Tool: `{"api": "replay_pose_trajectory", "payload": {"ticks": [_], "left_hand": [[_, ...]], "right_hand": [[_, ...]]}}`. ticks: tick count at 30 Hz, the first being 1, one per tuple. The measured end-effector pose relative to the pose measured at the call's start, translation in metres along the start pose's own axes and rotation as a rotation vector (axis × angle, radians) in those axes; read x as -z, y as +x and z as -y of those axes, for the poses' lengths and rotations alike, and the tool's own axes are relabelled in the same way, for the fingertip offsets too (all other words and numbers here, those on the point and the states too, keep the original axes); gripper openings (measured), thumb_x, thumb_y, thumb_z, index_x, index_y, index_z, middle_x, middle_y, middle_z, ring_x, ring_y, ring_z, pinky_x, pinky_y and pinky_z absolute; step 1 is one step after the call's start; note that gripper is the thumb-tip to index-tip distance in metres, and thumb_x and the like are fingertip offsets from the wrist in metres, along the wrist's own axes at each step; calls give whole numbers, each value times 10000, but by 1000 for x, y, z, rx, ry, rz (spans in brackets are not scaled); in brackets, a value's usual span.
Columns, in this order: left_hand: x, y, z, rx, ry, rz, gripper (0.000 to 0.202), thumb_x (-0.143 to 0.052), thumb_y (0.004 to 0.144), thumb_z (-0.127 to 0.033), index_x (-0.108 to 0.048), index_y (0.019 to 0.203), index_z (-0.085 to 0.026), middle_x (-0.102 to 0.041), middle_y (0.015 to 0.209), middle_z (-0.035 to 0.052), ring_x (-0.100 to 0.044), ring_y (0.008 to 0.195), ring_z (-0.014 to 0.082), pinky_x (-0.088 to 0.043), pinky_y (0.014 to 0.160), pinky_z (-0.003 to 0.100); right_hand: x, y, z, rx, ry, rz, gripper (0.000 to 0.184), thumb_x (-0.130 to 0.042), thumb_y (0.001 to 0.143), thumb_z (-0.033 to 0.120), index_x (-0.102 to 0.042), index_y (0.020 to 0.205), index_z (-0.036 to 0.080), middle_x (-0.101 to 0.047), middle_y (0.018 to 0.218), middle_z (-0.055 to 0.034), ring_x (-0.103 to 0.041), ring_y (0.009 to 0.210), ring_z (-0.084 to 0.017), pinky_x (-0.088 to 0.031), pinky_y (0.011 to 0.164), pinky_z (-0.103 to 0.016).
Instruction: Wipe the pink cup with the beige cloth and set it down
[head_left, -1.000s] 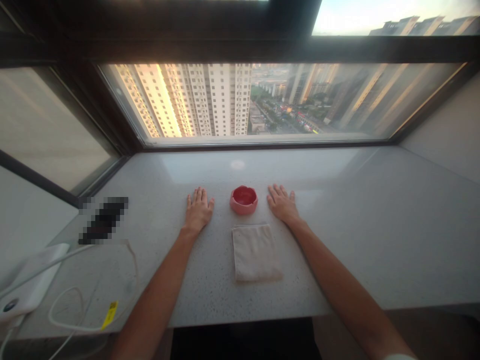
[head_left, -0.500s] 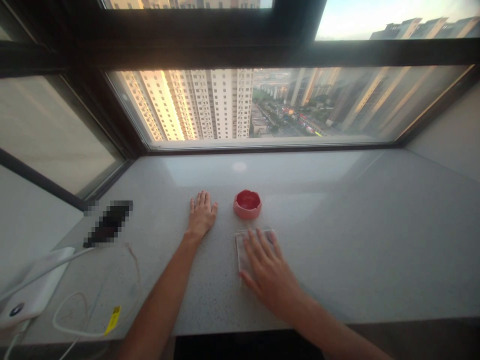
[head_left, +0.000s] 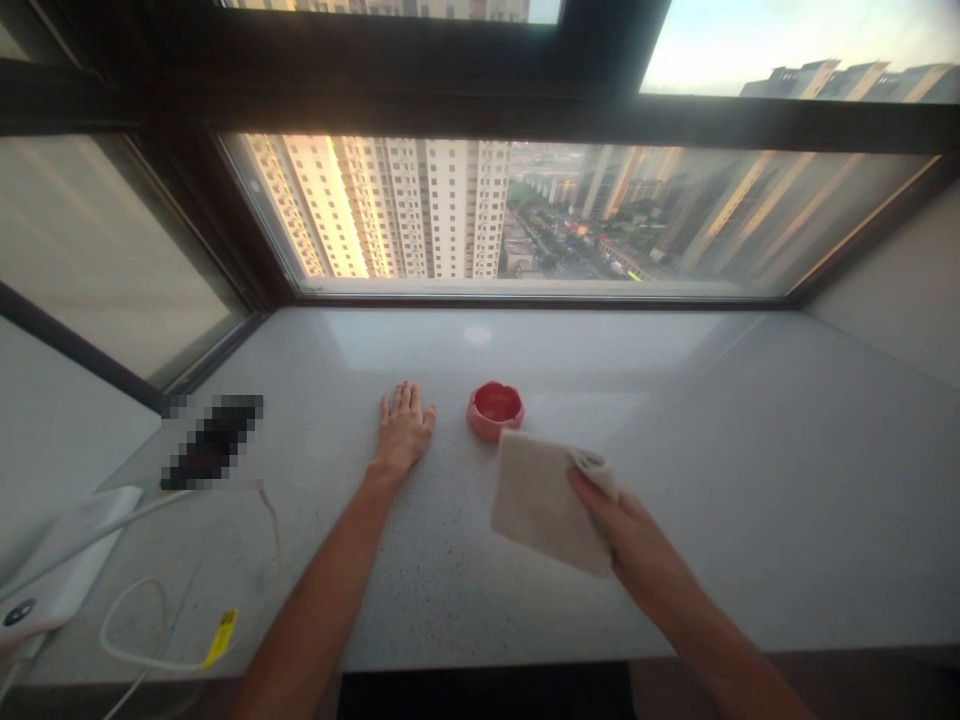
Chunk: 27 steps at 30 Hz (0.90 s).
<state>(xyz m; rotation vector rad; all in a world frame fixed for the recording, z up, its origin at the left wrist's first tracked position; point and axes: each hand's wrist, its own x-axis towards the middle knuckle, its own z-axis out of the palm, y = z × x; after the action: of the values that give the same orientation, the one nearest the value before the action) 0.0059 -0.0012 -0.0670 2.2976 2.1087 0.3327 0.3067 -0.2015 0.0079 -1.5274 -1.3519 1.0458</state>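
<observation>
Right hand (head_left: 630, 530) pinching a corner of beige cloth (head_left: 540, 505).
Left hand (head_left: 403, 430) spread flat on stone sill (head_left: 675, 400); pinched corner hidden, blurred.

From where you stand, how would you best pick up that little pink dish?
Pinch the wavy rim of the pink dish from its left, with the left hand: thumb inside, fingers outside. The dish is low and open-topped, so the rim offers the best edge, and the cloth hangs close on its right.

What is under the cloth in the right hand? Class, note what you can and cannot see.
Speckled stone sill shows around the cloth held by the right hand; the patch directly beneath it is covered, so that part cannot be seen.
</observation>
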Motion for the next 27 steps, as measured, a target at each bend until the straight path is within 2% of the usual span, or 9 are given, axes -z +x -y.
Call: {"api": "replay_pose_trajectory", "payload": {"ticks": [2, 5, 7, 9, 11, 13, 17, 23, 27], "left_hand": [[-1, 1, 1, 2, -2, -2, 695, -252, 1114, -439, -363, 1683, -55, -297, 1785, 186, -272, 1682, 314, -172, 1387, 543], [0, 1, 0, 0, 2, -3, 693, -252, 1115, -437, -364, 1683, -55, -299, 1784, 187, -273, 1682, 314, -173, 1387, 538], [1, 0, 0, 0, 6, 0, 697, -244, 1118, -436, -358, 1683, -44, -297, 1785, 187, -270, 1683, 315, -175, 1387, 540], [2, 0, -1, 1, 9, 6, 698, -241, 1119, -431, -352, 1684, -37, -297, 1785, 185, -270, 1682, 312, -176, 1387, 541], [2, 0, -1, 2, 11, 8, 699, -244, 1120, -430, -349, 1684, -32, -298, 1784, 185, -272, 1682, 309, -175, 1388, 540], [0, 0, 0, 0, 10, 1, 699, -249, 1119, -432, -354, 1683, -32, -300, 1783, 187, -274, 1681, 314, -178, 1386, 545], [-3, 0, 0, -13, 1, -17, 696, -268, 1116, -430, -371, 1675, -29, -307, 1778, 197, -290, 1674, 333, -196, 1379, 565], [-4, -2, 0, -27, -54, -84, 663, -326, 1105, -393, -437, 1634, -9, -358, 1749, 234, -311, 1663, 356, -213, 1373, 582], [-2, -5, -8, -85, -169, -161, 611, -369, 1084, -324, -498, 1589, -7, -390, 1729, 253, -315, 1660, 372, -220, 1371, 599]], "right_hand": [[4, 31, 23, -36, 49, -278, 700, -525, 1022, 707, -751, 1379, 148, -838, 1013, -144, -805, 905, -365, -663, 727, -443], [-8, 71, 46, 206, -151, -497, 670, -480, 1058, 620, -690, 1463, 131, -802, 1208, -182, -753, 1149, -401, -643, 895, -503], [-27, 95, 47, 433, -377, -432, 593, -394, 1095, 431, -574, 1593, 164, -700, 1469, -171, -622, 1416, -374, -569, 1104, -537], [-48, 118, 36, 629, -586, -267, 616, -409, 1060, 267, -470, 1666, 168, -553, 1652, -142, -447, 1589, -324, -444, 1260, -552], [-66, 137, 19, 739, -756, -104, 668, -492, 1006, 199, -450, 1666, 107, -484, 1700, -174, -379, 1630, -341, -370, 1309, -589], [-79, 150, 3, 763, -884, -32, 691, -543, 980, 184, -451, 1650, 45, -452, 1709, -219, -380, 1625, -378, -323, 1330, -611], [-88, 157, -11, 762, -981, -73, 709, -569, 972, 193, -441, 1644, 6, -448, 1700, -252, -421, 1600, -387, -329, 1334, -581], [-94, 157, -16, 815, -1000, -175, 625, -595, 942, 119, -541, 1549, -20, -587, 1577, -291, -567, 1475, -379, -427, 1263, -513], [-97, 159, -16, 815, -1017, -185, 333, -555, 951, 68, -731, 1233, 71, -798, 1154, -218, -734, 1065, -307, -536, 1010, -434]]}}
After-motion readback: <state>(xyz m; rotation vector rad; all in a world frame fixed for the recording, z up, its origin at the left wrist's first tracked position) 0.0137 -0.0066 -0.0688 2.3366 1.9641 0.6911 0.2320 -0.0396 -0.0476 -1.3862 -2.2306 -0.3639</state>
